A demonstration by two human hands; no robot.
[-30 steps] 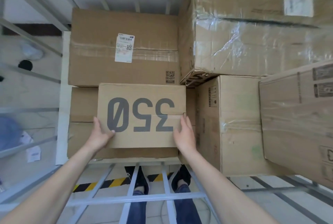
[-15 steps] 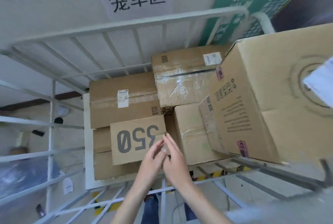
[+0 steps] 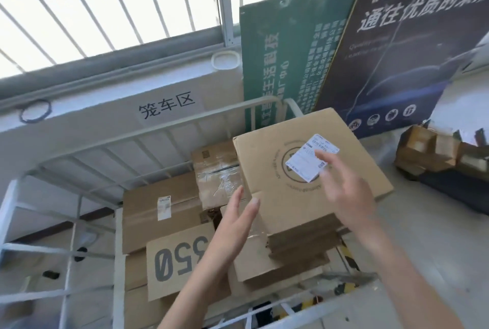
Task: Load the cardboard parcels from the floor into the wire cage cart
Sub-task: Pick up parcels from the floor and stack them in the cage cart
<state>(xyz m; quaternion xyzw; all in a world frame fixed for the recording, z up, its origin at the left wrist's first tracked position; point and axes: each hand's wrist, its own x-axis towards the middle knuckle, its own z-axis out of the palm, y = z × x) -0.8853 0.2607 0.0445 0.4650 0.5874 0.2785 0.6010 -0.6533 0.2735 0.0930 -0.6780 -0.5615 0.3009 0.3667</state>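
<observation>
The white wire cage cart (image 3: 148, 140) stands below me with several cardboard parcels stacked inside. The flat box marked "350" (image 3: 172, 262) lies at the front left of the load. A big box with a white label (image 3: 312, 175) sits highest at the right. My left hand (image 3: 235, 222) hovers with straight fingers above the stack, holding nothing. My right hand (image 3: 344, 185) is spread over the big box, fingers relaxed, and I cannot tell if it touches the cardboard.
More cardboard parcels (image 3: 434, 151) lie on the floor at the far right. A green board (image 3: 285, 64) and a dark poster (image 3: 412, 45) lean against the wall behind the cart. A barred window (image 3: 105, 3) runs above a ledge.
Both hands have let go of the "350" box and lifted away from it. My view has swung up and to the right, bringing the window, posters and floor parcels into sight.
</observation>
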